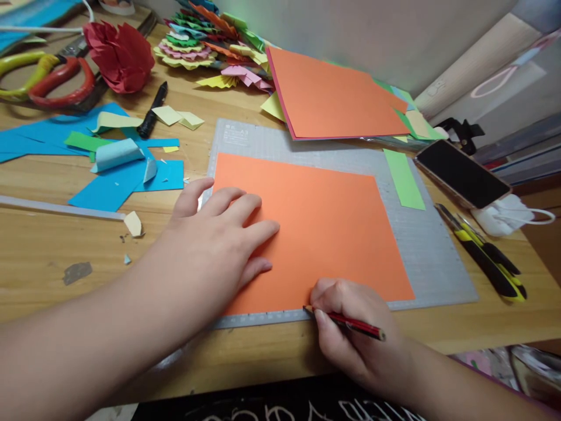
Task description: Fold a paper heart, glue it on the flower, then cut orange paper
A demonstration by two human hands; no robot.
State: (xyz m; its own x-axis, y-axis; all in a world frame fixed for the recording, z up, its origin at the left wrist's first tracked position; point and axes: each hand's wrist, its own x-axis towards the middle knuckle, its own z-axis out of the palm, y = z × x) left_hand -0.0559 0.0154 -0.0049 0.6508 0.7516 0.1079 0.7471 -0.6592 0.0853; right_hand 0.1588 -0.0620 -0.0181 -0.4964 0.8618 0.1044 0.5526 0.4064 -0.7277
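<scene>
By the near edge of the bench [245,359], your right hand [368,345] pinches a pencil [359,327], left hand [214,240] spread on an orange sheet [328,228]; it's whole, no marks visible.

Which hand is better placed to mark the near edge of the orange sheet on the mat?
Probably the right hand: it holds the pencil, tip at that edge of the sheet. The left hand is spread over the sheet's left side.

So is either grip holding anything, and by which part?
The right grip holds the pencil close to its point. The left grip holds nothing; it rests on the orange paper.
</scene>
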